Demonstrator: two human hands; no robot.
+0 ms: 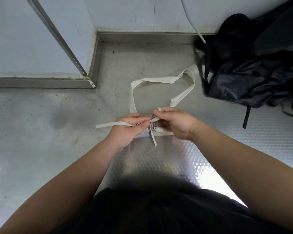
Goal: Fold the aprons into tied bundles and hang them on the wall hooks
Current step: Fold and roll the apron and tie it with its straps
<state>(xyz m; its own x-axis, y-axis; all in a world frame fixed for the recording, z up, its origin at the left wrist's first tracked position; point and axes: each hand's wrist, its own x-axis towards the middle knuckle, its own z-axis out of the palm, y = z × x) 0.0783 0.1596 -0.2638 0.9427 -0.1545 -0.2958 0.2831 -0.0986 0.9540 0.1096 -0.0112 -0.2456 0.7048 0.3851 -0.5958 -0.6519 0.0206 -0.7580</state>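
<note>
Apron (165,131), cream in colour, is seen folded down into a small bundle on the metal surface (243,141), mostly hidden beneath the two hands near the middle of the view. At the far left, the free end of one tie (112,124) is stretched flat over the surface and is led into the left hand (130,127), whose fingers are curled round it in a grip. A second tie end (153,139) is seen trailing down from between the hands toward the person. Above the bundle, the neck loop (159,80) is laid out open on the surface, unfolded and untucked. The tie is pinched where it crosses the bundle by the thumb and fingertips of the right hand (176,124), the remaining fingers being curled in. At the far right, a dark heap of cloth (252,76) is slumped against the wall; whether it is more aprons or a bag cannot be told. The folding of this apron is judged to be done and the knotting to be under way, with the knot not yet drawn tight. The hanging is left to do, and no wall hooks are shown.
</note>
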